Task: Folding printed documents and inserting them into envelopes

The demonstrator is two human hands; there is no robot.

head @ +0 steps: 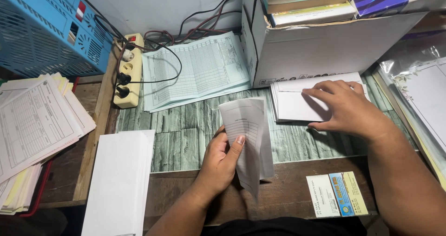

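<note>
The left hand (222, 158) held a folded white paper form (248, 140) upright, its grip clenched on the sheet's lower edge with the thumb pressed against the front. The right hand (346, 108) lay flat, grip released, fingers spread on a stack of white envelopes (290, 101) just in front of a white cardboard box (325, 47) packed with books. Both rested over a surface (186, 138) covered in green wood-grain sheeting, with bare dark wood at its near edge. Pale green ruled ledger sheets (200, 71) lay at the back beside a cream power strip (127, 71) with black plugs and cables running up the wall. A blue slotted plastic basket (42, 26) stood at far left above a pile of printed forms (32, 124); a long stack of white paper (121, 180) lay near the left forearm
</note>
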